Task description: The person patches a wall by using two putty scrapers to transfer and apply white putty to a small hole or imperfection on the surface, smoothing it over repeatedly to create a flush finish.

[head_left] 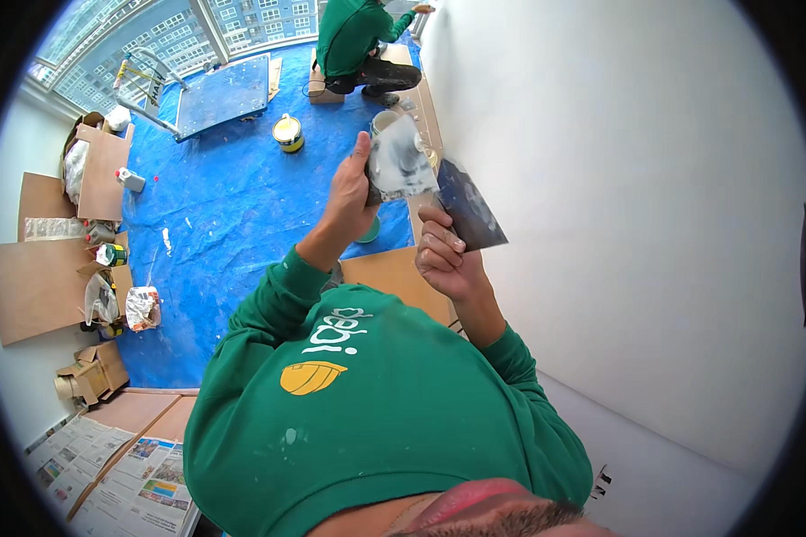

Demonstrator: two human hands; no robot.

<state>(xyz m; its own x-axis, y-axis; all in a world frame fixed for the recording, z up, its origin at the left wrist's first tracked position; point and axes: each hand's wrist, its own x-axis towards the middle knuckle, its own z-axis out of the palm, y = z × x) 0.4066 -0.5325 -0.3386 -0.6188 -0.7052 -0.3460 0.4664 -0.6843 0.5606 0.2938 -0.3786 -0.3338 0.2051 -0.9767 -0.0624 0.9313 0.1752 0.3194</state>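
Head view: gripping a white-smeared filling blade point(401, 161) in left hand point(343, 199), pinching a dark filling blade point(473, 210) in right hand point(446, 255), best to scrape lightly at a low, even angle.

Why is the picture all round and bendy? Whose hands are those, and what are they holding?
There's no robot here, just a person in a green top. A wide fisheye camera on their head looks down, so straight things bend near the rim. The left hand holds a pale plate smeared with white stuff. The right hand holds a dark flat blade. A blue sheet is spread below, with a can and a cart on it. Another person crouches farther away.
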